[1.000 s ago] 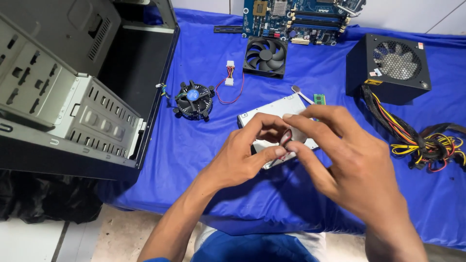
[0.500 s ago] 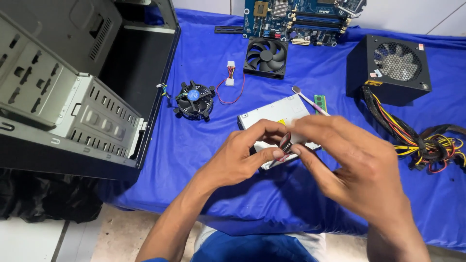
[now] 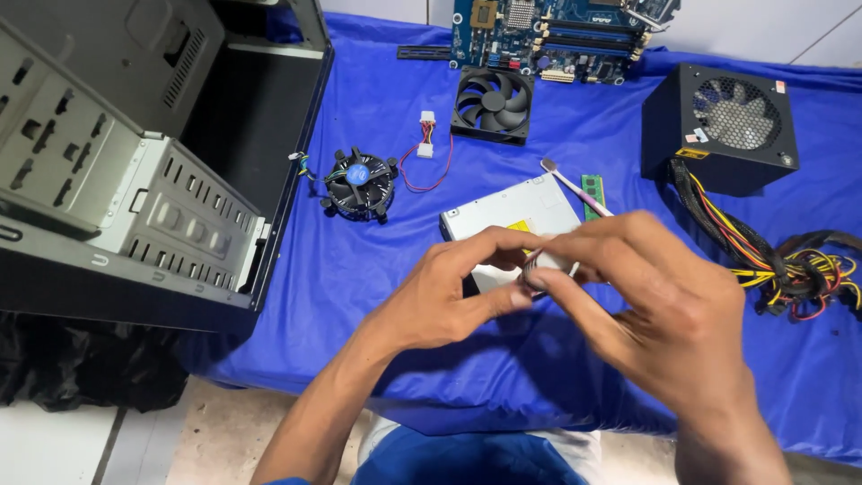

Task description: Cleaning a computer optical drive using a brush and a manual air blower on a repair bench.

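My left hand [image 3: 449, 301] and my right hand [image 3: 660, 310] meet above the blue cloth, fingertips pinched together on a small grey part [image 3: 532, 269]. Most of that part is hidden by my fingers, so I cannot tell what it is. Directly beneath the hands lies a flat silver-grey drive [image 3: 503, 216]. A thin pink-handled tool [image 3: 575, 187] and a green memory stick [image 3: 593, 196] lie just behind the drive.
An open black computer case [image 3: 135, 162] lies at the left. A round processor cooler [image 3: 359, 182], a black case fan [image 3: 492, 103], a blue motherboard [image 3: 557, 31] and a black power supply [image 3: 723, 126] with a cable bundle [image 3: 790, 269] sit on the blue cloth [image 3: 359, 287].
My right hand has closed in over the left-hand fingertips, and both hands have turned the small part slightly. Nothing on the cloth has moved.
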